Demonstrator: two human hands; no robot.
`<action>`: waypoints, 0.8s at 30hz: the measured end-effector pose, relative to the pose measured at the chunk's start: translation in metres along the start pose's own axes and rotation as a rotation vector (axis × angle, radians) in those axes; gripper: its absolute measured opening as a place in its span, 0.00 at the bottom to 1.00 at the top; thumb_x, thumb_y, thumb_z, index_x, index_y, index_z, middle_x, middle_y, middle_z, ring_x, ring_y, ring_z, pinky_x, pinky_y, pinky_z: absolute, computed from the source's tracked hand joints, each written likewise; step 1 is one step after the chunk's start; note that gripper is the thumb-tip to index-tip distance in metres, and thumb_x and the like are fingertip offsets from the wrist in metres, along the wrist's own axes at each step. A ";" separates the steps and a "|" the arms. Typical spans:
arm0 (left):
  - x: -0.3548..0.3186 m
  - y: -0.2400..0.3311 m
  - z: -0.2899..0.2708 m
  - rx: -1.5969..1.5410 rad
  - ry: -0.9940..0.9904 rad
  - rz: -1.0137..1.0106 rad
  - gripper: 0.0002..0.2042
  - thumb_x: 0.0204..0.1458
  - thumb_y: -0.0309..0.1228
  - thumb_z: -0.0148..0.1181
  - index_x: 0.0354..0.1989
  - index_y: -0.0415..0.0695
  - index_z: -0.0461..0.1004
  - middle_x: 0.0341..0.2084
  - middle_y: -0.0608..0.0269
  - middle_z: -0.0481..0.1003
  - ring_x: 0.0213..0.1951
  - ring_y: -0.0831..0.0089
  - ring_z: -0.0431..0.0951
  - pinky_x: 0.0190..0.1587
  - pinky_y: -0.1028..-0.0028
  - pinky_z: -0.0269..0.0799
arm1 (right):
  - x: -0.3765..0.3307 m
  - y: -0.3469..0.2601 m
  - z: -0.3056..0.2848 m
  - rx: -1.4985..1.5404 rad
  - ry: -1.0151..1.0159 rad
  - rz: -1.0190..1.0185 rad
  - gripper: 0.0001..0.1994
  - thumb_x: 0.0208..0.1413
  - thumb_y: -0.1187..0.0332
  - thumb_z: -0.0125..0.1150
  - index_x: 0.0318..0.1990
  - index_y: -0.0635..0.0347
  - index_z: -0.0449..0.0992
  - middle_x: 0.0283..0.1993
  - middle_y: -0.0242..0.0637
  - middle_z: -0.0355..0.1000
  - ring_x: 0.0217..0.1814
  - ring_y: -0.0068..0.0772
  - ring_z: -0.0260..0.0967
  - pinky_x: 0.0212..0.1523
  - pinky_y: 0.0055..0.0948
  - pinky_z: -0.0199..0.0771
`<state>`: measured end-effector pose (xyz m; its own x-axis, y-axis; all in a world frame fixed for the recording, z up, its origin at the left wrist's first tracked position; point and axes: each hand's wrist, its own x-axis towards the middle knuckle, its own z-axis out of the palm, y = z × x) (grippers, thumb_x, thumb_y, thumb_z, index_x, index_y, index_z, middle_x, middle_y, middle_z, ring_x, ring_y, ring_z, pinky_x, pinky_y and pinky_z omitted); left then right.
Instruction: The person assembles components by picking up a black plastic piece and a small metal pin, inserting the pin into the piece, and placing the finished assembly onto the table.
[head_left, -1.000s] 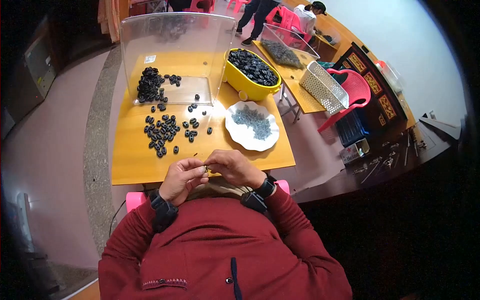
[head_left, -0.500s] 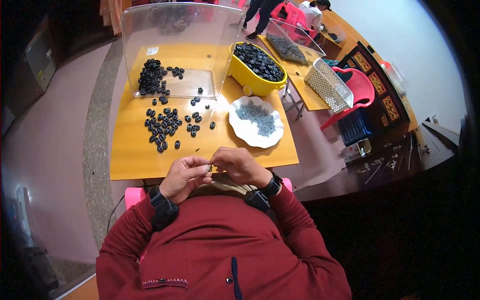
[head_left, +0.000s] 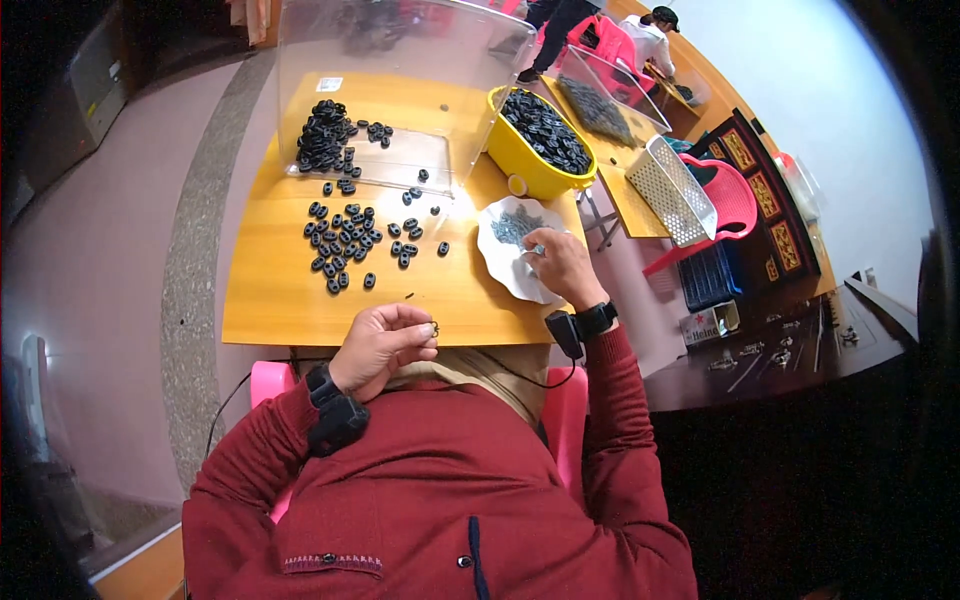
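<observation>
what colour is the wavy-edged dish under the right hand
The wavy-edged dish is white; it shows best in the head view.

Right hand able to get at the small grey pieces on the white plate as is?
Probably yes: the right hand is over the white plate, close beside the small grey pieces, with nothing visible between.

From here I can't make out what the small dark piece in the left hand is; the fingers cover part of it. The right hand hides some of the white plate, and whether it pinches anything I can't tell. The grey bits blur together. The clear bin's top is cut off, as is the standing person above the legs.
</observation>
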<state>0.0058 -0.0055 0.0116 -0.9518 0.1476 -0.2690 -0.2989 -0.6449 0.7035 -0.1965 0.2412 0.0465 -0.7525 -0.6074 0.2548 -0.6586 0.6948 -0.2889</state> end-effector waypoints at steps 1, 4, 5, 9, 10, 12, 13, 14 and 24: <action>0.000 0.000 -0.001 -0.001 -0.007 0.003 0.05 0.53 0.24 0.59 0.37 0.40 0.73 0.30 0.64 0.75 0.31 0.77 0.77 0.36 0.76 0.78 | 0.001 0.001 0.002 -0.029 -0.006 -0.014 0.07 0.47 0.70 0.61 0.34 0.58 0.77 0.34 0.42 0.75 0.39 0.47 0.72 0.40 0.39 0.70; 0.000 0.001 0.003 0.000 -0.011 -0.001 0.04 0.53 0.24 0.59 0.37 0.40 0.73 0.30 0.65 0.75 0.31 0.77 0.77 0.36 0.76 0.78 | 0.001 0.010 0.008 -0.044 -0.005 -0.050 0.06 0.47 0.70 0.60 0.34 0.58 0.77 0.36 0.41 0.75 0.39 0.47 0.71 0.41 0.39 0.70; 0.000 0.001 0.003 -0.005 -0.014 0.000 0.04 0.53 0.24 0.59 0.37 0.40 0.73 0.30 0.65 0.75 0.31 0.77 0.77 0.36 0.76 0.78 | 0.002 0.009 0.009 -0.041 0.000 -0.079 0.06 0.48 0.71 0.60 0.34 0.58 0.77 0.36 0.40 0.75 0.39 0.47 0.71 0.41 0.39 0.69; 0.000 -0.001 0.000 -0.008 -0.015 -0.006 0.05 0.53 0.24 0.59 0.37 0.40 0.73 0.30 0.65 0.75 0.31 0.77 0.77 0.36 0.76 0.78 | 0.003 0.007 0.009 -0.018 -0.033 -0.083 0.05 0.49 0.71 0.59 0.34 0.58 0.77 0.36 0.40 0.74 0.39 0.47 0.71 0.41 0.39 0.70; 0.000 -0.001 0.000 -0.014 -0.015 -0.003 0.05 0.53 0.24 0.60 0.37 0.40 0.73 0.30 0.65 0.75 0.31 0.77 0.77 0.36 0.76 0.78 | 0.004 0.006 0.009 -0.016 -0.050 -0.083 0.05 0.50 0.72 0.58 0.34 0.59 0.77 0.36 0.40 0.74 0.39 0.48 0.71 0.40 0.39 0.70; 0.000 -0.001 0.000 -0.019 -0.016 0.000 0.05 0.53 0.24 0.60 0.37 0.40 0.73 0.30 0.65 0.75 0.31 0.77 0.77 0.36 0.76 0.78 | 0.003 0.007 0.009 -0.015 -0.065 -0.083 0.05 0.50 0.72 0.57 0.33 0.59 0.77 0.36 0.41 0.74 0.39 0.48 0.71 0.40 0.39 0.70; 0.000 -0.001 0.000 -0.017 -0.018 0.001 0.05 0.53 0.25 0.60 0.37 0.40 0.73 0.29 0.65 0.75 0.31 0.77 0.77 0.36 0.76 0.78 | 0.003 0.008 0.010 -0.024 -0.064 -0.094 0.05 0.51 0.72 0.56 0.34 0.60 0.77 0.36 0.42 0.73 0.39 0.49 0.71 0.40 0.39 0.70; 0.000 -0.001 0.001 -0.015 -0.020 0.001 0.05 0.53 0.25 0.60 0.37 0.40 0.73 0.29 0.65 0.75 0.31 0.77 0.77 0.36 0.76 0.78 | 0.002 0.010 0.011 -0.034 -0.063 -0.104 0.05 0.52 0.72 0.54 0.34 0.60 0.76 0.36 0.43 0.73 0.39 0.49 0.71 0.40 0.40 0.70; 0.000 0.001 0.002 -0.012 -0.001 -0.007 0.05 0.53 0.25 0.59 0.37 0.40 0.73 0.29 0.65 0.74 0.31 0.78 0.76 0.36 0.76 0.78 | -0.003 0.002 0.015 -0.144 -0.074 -0.134 0.06 0.55 0.70 0.50 0.37 0.58 0.73 0.35 0.46 0.71 0.37 0.51 0.71 0.37 0.43 0.71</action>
<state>0.0050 -0.0047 0.0139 -0.9497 0.1532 -0.2732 -0.3048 -0.6529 0.6934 -0.1960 0.2386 0.0309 -0.6594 -0.7212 0.2125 -0.7501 0.6502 -0.1209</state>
